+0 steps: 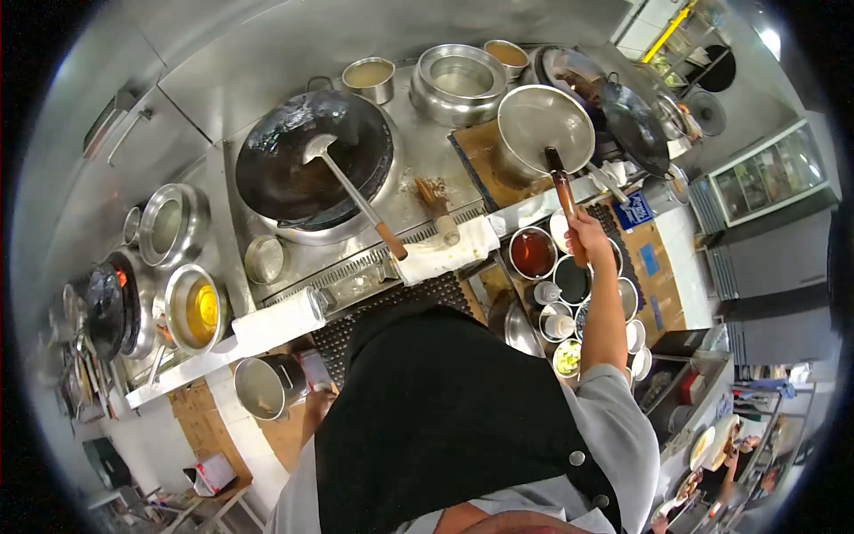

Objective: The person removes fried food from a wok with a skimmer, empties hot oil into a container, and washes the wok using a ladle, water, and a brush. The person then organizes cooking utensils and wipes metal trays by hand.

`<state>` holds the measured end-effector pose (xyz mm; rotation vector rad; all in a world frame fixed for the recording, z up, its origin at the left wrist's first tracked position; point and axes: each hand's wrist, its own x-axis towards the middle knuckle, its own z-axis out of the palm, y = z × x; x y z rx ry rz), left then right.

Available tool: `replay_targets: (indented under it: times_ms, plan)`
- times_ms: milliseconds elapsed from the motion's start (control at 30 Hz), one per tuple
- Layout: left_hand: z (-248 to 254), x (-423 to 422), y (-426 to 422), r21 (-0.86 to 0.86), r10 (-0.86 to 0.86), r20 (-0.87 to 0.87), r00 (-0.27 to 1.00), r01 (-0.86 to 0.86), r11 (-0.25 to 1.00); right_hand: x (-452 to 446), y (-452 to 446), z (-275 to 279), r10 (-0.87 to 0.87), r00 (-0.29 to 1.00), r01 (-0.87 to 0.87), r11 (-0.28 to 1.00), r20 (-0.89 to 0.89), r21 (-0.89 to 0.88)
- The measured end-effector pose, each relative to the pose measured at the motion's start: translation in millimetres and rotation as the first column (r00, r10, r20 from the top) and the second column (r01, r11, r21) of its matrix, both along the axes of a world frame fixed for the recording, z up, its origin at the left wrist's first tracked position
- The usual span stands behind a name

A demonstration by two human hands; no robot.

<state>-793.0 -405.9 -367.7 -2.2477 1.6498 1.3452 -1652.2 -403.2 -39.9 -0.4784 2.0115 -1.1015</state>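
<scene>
Steel walls (267,44) rise behind a long steel stove top (405,165), both bent by the wide lens on my remote feed. I have the right hand (585,236) wrapped around a brown handle (566,203), fingers narrow about its near part; its dark far end lies over a big steel pot (532,116) just ahead of them. I cannot tell what the handle belongs to. Left of those fingers sits red liquid (532,254) in a tub, and nearer the body, chopped greens (567,358). Farther left are a white cloth (458,255), a brush (436,200) and a black wok (262,169) with a spatula (354,190) resting in it. My left hand (318,409), partly hidden by the black apron (436,409), is beside a grey pot (258,392); I cannot tell how its fingers stand.
</scene>
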Motion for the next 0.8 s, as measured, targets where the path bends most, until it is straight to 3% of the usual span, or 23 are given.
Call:
replay_targets:
  times_ms: [33,67,100,133,167,200,233,267,300,333,367,400,433,467,500,533,600,633,667,733,800]
  plan:
    - [-3.9,-7.4,-3.7,-0.028,0.061,-0.008,0.998,-0.061,0.998,-2.4,-3.3,-9.4,0.114,0.816,-0.065,0.992,-0.566,0.106]
    - [-10.2,-15.1,-6.1,-0.057,0.124,-0.019,0.992,-0.125,0.991,-4.2,-2.6,-18.0,0.238,0.334,-0.061,0.971,-0.912,0.231]
    - [6.6,-22.8,-4.2,-0.072,-0.014,0.069,0.998,0.019,0.997,28.0,-17.4,4.3,-0.034,0.226,-0.013,0.999,-0.973,-0.038]
    - [30.0,-31.2,-1.9,-0.063,-0.153,0.154,0.976,0.165,0.984,52.8,-29.8,24.3,-0.081,0.345,-0.126,0.983,-0.935,-0.132]
    - [11.8,-30.9,15.5,0.055,0.184,-0.167,0.969,-0.178,0.983,91.6,-42.9,24.0,-0.220,0.543,-0.135,0.929,-0.811,-0.343]
    - [-4.8,-29.5,27.2,0.249,0.519,-0.410,0.750,-0.456,0.855,111.6,-48.7,-20.6,-0.041,0.782,-0.120,0.969,-0.623,-0.214]
    - [61.0,-48.5,40.3,0.038,0.015,-0.304,0.953,-0.004,0.999,155.3,-46.8,-19.3,0.164,0.775,-0.399,0.875,-0.610,-0.273]
    - [86.6,-59.8,54.3,-0.202,-0.268,-0.016,0.963,0.259,0.944,180.8,-44.9,-61.4,0.524,0.722,-0.634,0.762,-0.451,-0.129]
    - [33.2,-18.6,83.5,-0.253,-0.354,0.103,0.930,0.368,0.895,218.7,-42.3,-107.4,0.630,0.736,-0.570,0.774,0.247,-0.275]
    - [82.6,-42.5,97.8,-0.118,-0.125,-0.063,0.990,0.117,0.986,238.4,-35.8,-144.3,0.683,0.514,-0.723,0.671,0.519,-0.167]
    - [88.6,-40.0,124.5,0.035,0.126,-0.046,0.991,-0.124,0.992,246.1,-19.7,-226.2,0.635,0.431,-0.764,0.635,0.642,-0.114]
    - [123.4,-45.2,135.2,0.156,0.195,-0.027,0.980,-0.189,0.970,253.8,-4.2,-305.5,0.567,0.351,-0.811,0.582,0.745,-0.061]
    - [139.8,-51.7,146.2,0.277,-0.171,0.239,0.956,0.102,0.956,247.6,-9.8,-323.7,0.579,0.325,-0.820,0.566,0.748,-0.082]
    - [115.0,-19.3,183.6,0.252,-0.226,0.210,0.951,0.171,0.952,242.3,-14.7,-337.4,0.294,0.473,-0.605,0.794,0.831,0.063]
    - [131.3,-15.3,214.7,0.053,-0.117,0.132,0.984,0.111,0.992,244.9,-21.9,-350.4,-0.038,0.527,-0.336,0.908,0.849,0.249]
    - [141.6,-14.4,236.4,0.100,-0.048,0.123,0.991,0.036,0.994,252.8,-35.5,-364.9,-0.024,0.515,-0.359,0.902,0.857,0.241]
    - [157.8,-10.4,272.1,0.240,0.056,0.144,0.988,-0.090,0.967,273.3,-64.1,-389.8,-0.257,0.365,-0.086,0.948,0.895,0.308]
    - [162.7,-11.4,284.6,0.275,0.086,0.152,0.985,-0.126,0.953,290.7,-80.8,-396.5,-0.297,0.250,-0.055,0.946,0.921,0.320]
    - [168.6,-14.6,295.1,0.302,0.109,0.156,0.982,-0.153,0.941,310.2,-87.2,-437.8,-0.179,0.115,-0.035,0.982,0.977,0.184]
    - [169.2,-17.9,311.1,0.325,0.156,0.150,0.976,-0.198,0.925,353.1,-122.6,-426.8,-0.306,0.111,0.405,0.883,0.946,0.238]
    - [169.4,-15.3,325.6,0.330,0.196,0.141,0.970,-0.233,0.915,351.8,-117.5,-456.1,-0.180,0.066,0.441,0.888,0.981,0.133]
